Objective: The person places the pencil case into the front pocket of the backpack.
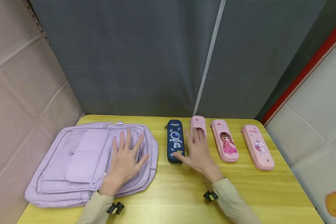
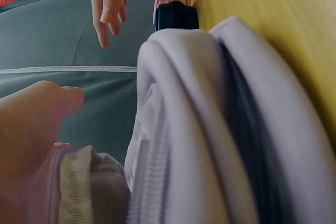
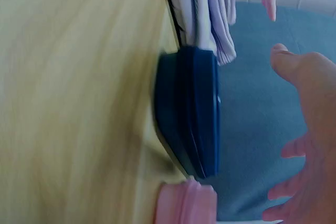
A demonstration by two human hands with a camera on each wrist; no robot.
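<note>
Left hand (image 1: pixel 126 160) flat on the lilac backpack (image 1: pixel 81 161), fingers spread wide and straight, just pressing down on the front panel, not curled around anything. Backpack lying flat at the left end of the yellow wooden table (image 1: pixel 184 193), zip pull showing near its top edge. Right hand (image 1: pixel 197 152) hanging open over the gap between the navy space pencil case (image 1: pixel 175 140) and the first pink pencil case (image 1: pixel 198 124), fingers relaxed and apart, thumb down by the near end of the navy case; can't really tell whether actually touching or just hovering right above. Same story from the right wrist view: open fingers (image 3: pixel 294 148) off to the side of the navy case (image 3: pixel 191 108), nothing pinched, and the pink case's end (image 3: pixel 186 203) peeking in just beside it. Left wrist view mostly full of backpack fabric (image 2: pixel 210 129) up close, with the right hand (image 2: pixel 107 3) visible further off, loose and open. Over to the right on the table, two more pink cases in the row, one with a doll in a pink dress (image 1: pixel 225 141) and one with a bunny (image 1: pixel 258 147), set a little apart. Grey curtain (image 1: pixel 156 56) behind the table, cardboard wall (image 1: pixel 19 93) on the left.
</note>
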